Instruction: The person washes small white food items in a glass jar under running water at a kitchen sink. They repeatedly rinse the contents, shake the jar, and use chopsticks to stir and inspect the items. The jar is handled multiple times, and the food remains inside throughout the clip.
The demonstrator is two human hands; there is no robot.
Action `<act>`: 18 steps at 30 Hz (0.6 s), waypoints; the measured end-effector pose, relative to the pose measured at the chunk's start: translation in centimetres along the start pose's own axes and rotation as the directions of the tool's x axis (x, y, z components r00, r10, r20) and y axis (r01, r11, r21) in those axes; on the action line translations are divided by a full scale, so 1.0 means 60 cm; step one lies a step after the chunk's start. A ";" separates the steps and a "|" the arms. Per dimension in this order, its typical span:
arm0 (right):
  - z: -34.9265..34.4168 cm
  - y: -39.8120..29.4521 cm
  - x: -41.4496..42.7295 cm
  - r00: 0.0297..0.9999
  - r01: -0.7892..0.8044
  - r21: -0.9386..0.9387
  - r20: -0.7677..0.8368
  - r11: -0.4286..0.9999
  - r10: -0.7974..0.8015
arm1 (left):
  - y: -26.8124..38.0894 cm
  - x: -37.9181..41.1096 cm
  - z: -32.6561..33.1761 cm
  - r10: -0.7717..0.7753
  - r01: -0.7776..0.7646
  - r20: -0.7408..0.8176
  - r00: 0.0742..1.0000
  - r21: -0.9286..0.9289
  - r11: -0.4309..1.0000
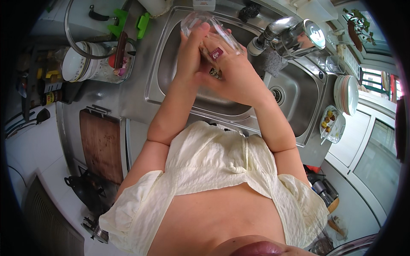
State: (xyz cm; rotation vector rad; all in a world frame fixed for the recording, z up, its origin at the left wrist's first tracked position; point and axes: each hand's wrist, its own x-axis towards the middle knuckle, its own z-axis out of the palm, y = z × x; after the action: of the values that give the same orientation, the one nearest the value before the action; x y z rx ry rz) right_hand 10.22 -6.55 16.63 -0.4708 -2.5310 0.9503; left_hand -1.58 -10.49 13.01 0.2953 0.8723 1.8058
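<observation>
Over the larger basin of the stainless steel sink [205,110], both hands hold a clear, see-through container [224,33] with a small dark red label; whether it is glass or plastic I cannot tell. My left hand [189,52] lies along its left side, thumb up against it. My right hand [238,73] is wrapped about its lower right side, and its fingers are partly hidden. The container is tilted, its far end pointing up and left. A metal faucet [261,41] stands to the right of my hands, with a grey mesh scrubber [274,62] below it.
Right of the sink are stacked plates [346,95] and a dish with small yellow-brown food pieces [333,124]. To the left are stacked white bowls [77,62], a glass lid [69,28] and green clips [143,25]. A wooden cutting board [101,144] stands lower left. A black scourer [249,12] lies behind the sink.
</observation>
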 end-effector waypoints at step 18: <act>0.005 0.007 -0.016 0.708 0.050 0.682 -0.539 0.729 0.456 | -0.010 -0.002 -0.003 -0.293 0.191 -0.181 0.939 -0.434 0.880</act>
State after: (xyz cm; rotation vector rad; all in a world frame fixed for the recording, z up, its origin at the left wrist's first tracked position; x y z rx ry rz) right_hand 10.99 -6.86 15.92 -0.7342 -1.3554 1.3643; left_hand -1.21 -10.59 12.49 -0.3025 0.6360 1.7547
